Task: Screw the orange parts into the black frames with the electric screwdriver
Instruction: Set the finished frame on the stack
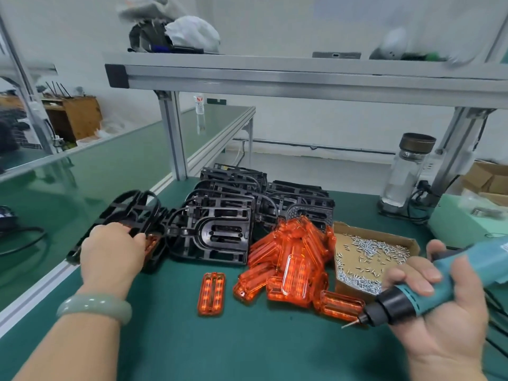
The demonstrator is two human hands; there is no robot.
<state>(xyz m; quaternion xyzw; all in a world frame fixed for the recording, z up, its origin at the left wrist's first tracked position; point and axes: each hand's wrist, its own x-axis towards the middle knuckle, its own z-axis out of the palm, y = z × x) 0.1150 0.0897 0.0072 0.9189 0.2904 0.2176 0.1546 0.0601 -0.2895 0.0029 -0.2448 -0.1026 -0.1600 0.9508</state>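
Note:
My left hand grips a black frame at the table's left edge; an orange part shows inside that frame by my fingers. More black frames lie stacked behind the middle of the mat. A heap of orange parts lies to their right, and one single orange part lies flat in front. My right hand holds the teal electric screwdriver, its bit pointing left and down above the mat.
A cardboard box of small silver screws sits right of the orange heap. A glass bottle stands behind it by an aluminium post. A shelf beam runs overhead. Cables lie at the right.

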